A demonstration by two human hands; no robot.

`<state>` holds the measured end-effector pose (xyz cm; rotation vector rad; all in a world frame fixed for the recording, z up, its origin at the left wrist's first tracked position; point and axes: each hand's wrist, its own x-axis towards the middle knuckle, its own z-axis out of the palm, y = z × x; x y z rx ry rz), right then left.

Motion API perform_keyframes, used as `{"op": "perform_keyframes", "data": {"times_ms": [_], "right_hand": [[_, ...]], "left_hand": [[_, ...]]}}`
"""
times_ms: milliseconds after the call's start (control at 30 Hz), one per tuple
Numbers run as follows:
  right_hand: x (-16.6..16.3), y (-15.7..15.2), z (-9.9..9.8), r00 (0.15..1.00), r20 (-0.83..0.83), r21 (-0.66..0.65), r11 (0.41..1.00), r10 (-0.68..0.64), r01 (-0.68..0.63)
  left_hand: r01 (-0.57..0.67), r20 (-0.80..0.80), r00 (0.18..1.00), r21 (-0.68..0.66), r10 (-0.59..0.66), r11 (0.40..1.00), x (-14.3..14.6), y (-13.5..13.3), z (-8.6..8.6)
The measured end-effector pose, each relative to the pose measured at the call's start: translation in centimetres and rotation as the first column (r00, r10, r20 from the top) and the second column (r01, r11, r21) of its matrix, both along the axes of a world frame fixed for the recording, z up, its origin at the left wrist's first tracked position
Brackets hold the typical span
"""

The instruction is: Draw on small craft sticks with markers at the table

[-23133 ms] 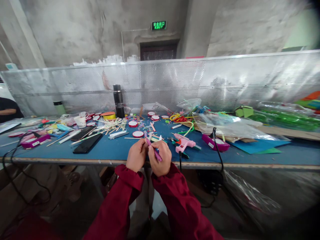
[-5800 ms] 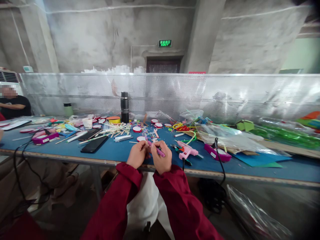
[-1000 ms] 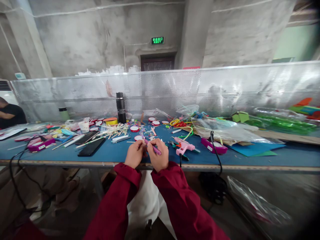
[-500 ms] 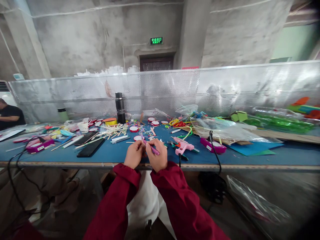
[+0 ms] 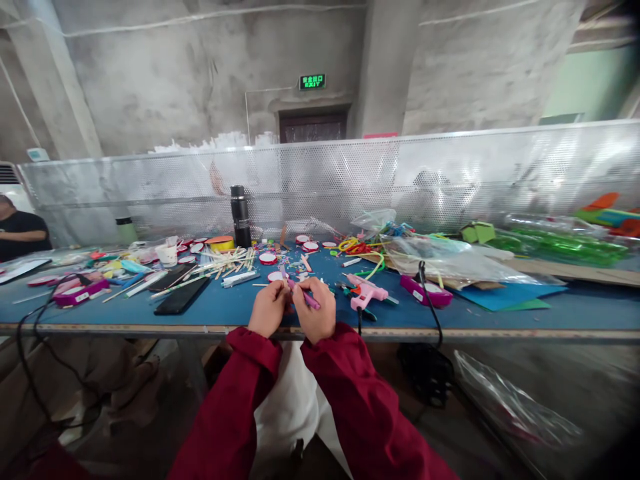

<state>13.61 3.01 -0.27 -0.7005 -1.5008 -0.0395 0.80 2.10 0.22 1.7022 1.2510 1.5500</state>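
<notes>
Just left of the pink glue gun (image 5: 367, 293), over the table (image 5: 225, 310) edge, both hands are closed on a thin purple stick (image 5: 307, 299). The left hand (image 5: 269, 309) pinches one end and the right hand (image 5: 315, 312) grips the shaft. A light, steady fingertip hold suits it.

There is only one view, from the person's head. It faces forward and slightly down over the blue table (image 5: 500, 313) to the perforated metal screen (image 5: 450, 173). The left hand (image 5: 269, 309) and right hand (image 5: 315, 317) are close, low in the centre.
</notes>
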Motion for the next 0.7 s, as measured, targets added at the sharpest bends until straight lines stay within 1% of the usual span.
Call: {"op": "perform_keyframes", "data": {"times_ms": [67, 233, 433, 700], "right_hand": [[0.00, -0.01, 0.00, 1.000, -0.007, 0.002, 1.000, -0.007, 0.007], [0.04, -0.14, 0.11, 0.999, 0.035, 0.003, 1.000, 0.017, -0.018], [0.08, -0.15, 0.00, 1.000, 0.006, -0.001, 1.000, 0.003, -0.003], [0.03, -0.01, -0.09, 1.000, 0.016, 0.006, 1.000, 0.009, -0.009]], "left_hand": [[0.003, 0.000, 1.000, 0.000, -0.003, 1.000, -0.01, 0.00, 0.00], [0.011, 0.010, 1.000, -0.006, -0.011, 1.000, 0.00, 0.06, -0.21], [0.010, 0.002, 1.000, -0.010, -0.010, 1.000, -0.03, 0.06, -0.20], [0.001, -0.007, 1.000, -0.004, -0.001, 1.000, 0.01, 0.02, -0.09]]}}
